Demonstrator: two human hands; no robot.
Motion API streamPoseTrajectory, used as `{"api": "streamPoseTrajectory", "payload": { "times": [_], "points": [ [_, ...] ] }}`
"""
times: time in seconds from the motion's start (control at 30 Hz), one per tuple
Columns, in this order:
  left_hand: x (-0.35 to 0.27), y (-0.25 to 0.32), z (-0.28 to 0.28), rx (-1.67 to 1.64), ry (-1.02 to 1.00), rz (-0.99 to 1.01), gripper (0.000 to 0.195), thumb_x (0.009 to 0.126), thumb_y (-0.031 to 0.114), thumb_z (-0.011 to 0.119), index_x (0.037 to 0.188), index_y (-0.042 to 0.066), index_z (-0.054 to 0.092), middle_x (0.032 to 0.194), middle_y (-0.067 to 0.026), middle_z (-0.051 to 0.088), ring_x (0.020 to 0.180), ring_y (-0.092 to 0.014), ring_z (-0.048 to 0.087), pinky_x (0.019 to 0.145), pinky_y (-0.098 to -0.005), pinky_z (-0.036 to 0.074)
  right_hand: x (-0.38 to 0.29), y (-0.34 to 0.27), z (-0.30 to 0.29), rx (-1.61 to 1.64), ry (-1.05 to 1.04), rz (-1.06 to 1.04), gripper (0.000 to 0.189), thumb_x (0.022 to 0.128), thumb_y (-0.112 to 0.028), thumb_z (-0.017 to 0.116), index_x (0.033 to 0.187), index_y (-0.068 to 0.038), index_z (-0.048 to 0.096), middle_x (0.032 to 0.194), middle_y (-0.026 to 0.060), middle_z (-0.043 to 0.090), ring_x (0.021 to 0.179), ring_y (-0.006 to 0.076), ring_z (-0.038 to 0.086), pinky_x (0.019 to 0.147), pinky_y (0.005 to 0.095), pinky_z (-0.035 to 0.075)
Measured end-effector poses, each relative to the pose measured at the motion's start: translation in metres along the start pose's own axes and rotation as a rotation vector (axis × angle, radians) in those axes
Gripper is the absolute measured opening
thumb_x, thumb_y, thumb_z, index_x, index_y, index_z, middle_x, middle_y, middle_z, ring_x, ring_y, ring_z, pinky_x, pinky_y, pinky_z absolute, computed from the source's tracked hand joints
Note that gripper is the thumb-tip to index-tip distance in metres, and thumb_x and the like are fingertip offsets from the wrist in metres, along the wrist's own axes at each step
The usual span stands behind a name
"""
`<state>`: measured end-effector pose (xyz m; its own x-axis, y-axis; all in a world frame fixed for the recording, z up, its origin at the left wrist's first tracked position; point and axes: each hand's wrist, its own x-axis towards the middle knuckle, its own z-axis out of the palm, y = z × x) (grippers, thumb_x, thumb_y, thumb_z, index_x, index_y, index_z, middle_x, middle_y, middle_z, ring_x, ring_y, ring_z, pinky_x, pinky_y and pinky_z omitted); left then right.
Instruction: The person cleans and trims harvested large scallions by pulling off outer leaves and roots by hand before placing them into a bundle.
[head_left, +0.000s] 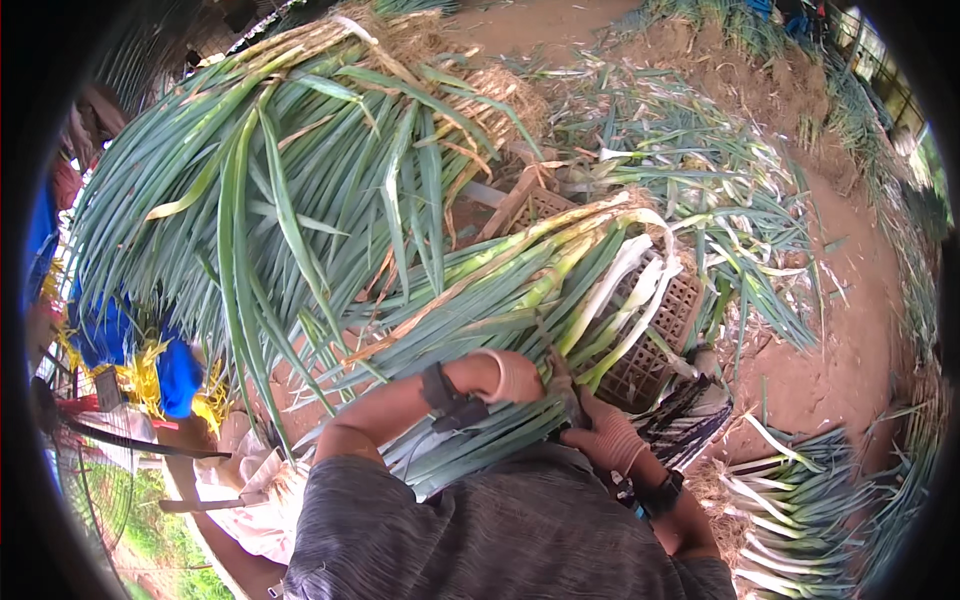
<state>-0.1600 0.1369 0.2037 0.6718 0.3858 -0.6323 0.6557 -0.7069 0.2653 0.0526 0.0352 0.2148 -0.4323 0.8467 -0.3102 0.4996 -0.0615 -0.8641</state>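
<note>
My left hand (516, 377), in a light ribbed glove, is bent over the long green leaves of large green onions (480, 315); its fingertips are hidden. Close to its right, my right hand (606, 433), gloved alike, is closed around a dark, narrow, blade-like tool (556, 361) that points up among the leaves. The roots of these onions lie at the upper right end of the bundle. Several white stalks (649, 289) rest over a brown plastic crate (675, 307) just beyond my right hand.
A big pile of green onions (300, 165) fills the upper left. Leaf scraps (675, 142) litter the earth floor (855, 255) beyond the crate. More onions (787, 517) lie in a row at lower right. A fan (90, 465) and blue and yellow material (176, 375) are at left.
</note>
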Motion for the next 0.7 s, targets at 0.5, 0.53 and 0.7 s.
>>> {"api": "streamPoseTrajectory", "payload": {
  "times": [0.5, 0.53, 0.7],
  "points": [
    [0.043, -0.066, -0.007, -0.101, 0.575, -0.553, 0.026, 0.070, 0.005, 0.061, 0.095, 0.008, 0.061, 0.101, -0.0161, 0.063, 0.091, -0.037, 0.061, 0.076, -0.0423, 0.051, 0.021, -0.020, 0.019, -0.242, 0.030, 0.067, 0.080, 0.070, -0.032, 0.065, 0.129, 0.009, 0.031, 0.088, 0.0280, 0.060, 0.086, 0.0409, 0.059, 0.076, 0.0401, 0.048],
    [0.039, -0.059, -0.018, -0.160, 0.560, -0.589, 0.025, 0.070, 0.006, 0.061, 0.094, 0.008, 0.062, 0.099, -0.0170, 0.063, 0.091, -0.037, 0.061, 0.076, -0.0422, 0.051, 0.025, -0.021, 0.015, -0.245, 0.033, 0.073, 0.080, 0.070, -0.032, 0.065, 0.129, 0.009, 0.031, 0.088, 0.0280, 0.060, 0.086, 0.0409, 0.059, 0.076, 0.0401, 0.048],
    [0.048, -0.059, -0.019, -0.295, 0.531, -0.648, 0.025, 0.074, 0.012, 0.061, 0.098, 0.010, 0.064, 0.100, -0.0185, 0.064, 0.093, -0.037, 0.061, 0.078, -0.0422, 0.051, 0.032, -0.011, 0.018, -0.139, 0.126, 0.200, 0.082, 0.070, -0.033, 0.065, 0.129, 0.010, 0.030, 0.092, 0.0291, 0.059, 0.091, 0.0414, 0.058, 0.080, 0.0412, 0.046]
  ]
}}
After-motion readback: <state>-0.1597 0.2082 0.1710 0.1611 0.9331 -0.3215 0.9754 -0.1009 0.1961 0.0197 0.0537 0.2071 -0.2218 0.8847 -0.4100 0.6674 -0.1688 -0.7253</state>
